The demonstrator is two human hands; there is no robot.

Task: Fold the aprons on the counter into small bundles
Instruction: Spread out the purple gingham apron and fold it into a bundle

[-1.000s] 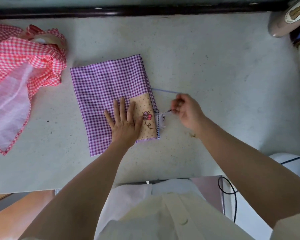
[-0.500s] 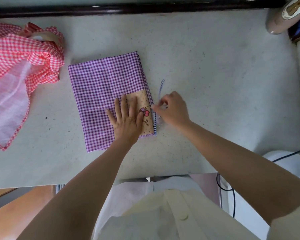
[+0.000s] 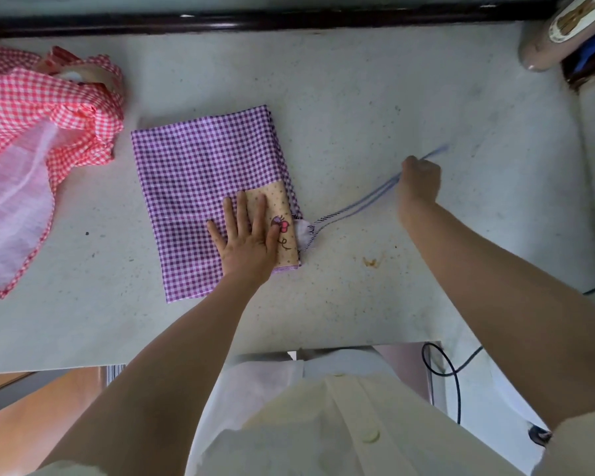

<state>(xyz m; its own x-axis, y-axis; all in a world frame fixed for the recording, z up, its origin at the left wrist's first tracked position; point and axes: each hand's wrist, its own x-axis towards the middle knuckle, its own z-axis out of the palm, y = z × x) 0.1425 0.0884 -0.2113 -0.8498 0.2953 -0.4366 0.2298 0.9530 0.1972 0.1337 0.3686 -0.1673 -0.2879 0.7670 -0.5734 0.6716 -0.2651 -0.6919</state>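
While the left hand (image 3: 246, 242) lies flat, fingers straight, on the lower right corner of the folded purple apron (image 3: 203, 173) at centre frame, the right hand (image 3: 419, 182) grips its blue ties (image 3: 358, 204), stretched up and rightward from that corner. The purple gingham rectangle, yellow pocket showing, runs lengthwise top to bottom on the bench (image 3: 358, 97); the red apron (image 3: 49, 108) lies crumpled at upper left.
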